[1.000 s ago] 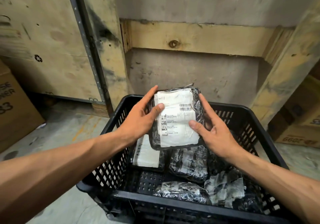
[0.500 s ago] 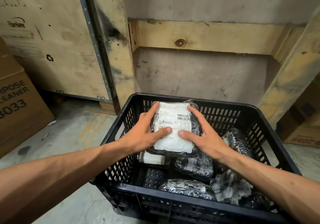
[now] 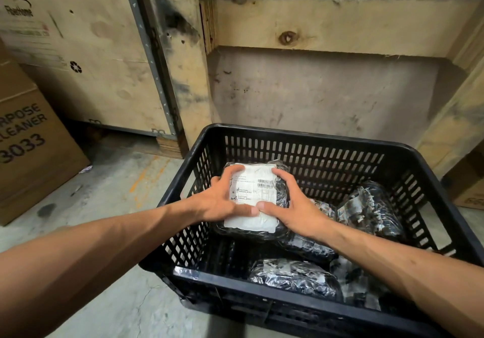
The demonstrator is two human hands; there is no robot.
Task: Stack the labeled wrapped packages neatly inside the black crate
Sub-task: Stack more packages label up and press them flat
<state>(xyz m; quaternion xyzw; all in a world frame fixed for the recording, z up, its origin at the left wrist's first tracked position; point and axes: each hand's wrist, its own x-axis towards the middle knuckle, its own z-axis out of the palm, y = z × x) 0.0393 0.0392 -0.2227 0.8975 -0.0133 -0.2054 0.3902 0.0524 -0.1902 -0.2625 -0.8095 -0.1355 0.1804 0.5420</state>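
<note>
Over to the left of the black crate (image 3: 309, 136) sits a cardboard box (image 3: 28, 141) printed with "CLEANER", and behind it a plywood crate (image 3: 86, 57) with a metal edge strip. Inside the black crate, at its far-left corner, the left hand (image 3: 222, 201) and right hand (image 3: 293, 206) clamp a labeled package (image 3: 252, 199) from either side, fingers spread over its white label, thumbs nearly touching. Other wrapped packages (image 3: 293, 277) crowd the crate's floor to the right and near side. Right of the crate leans a wooden beam (image 3: 455, 117).
</note>
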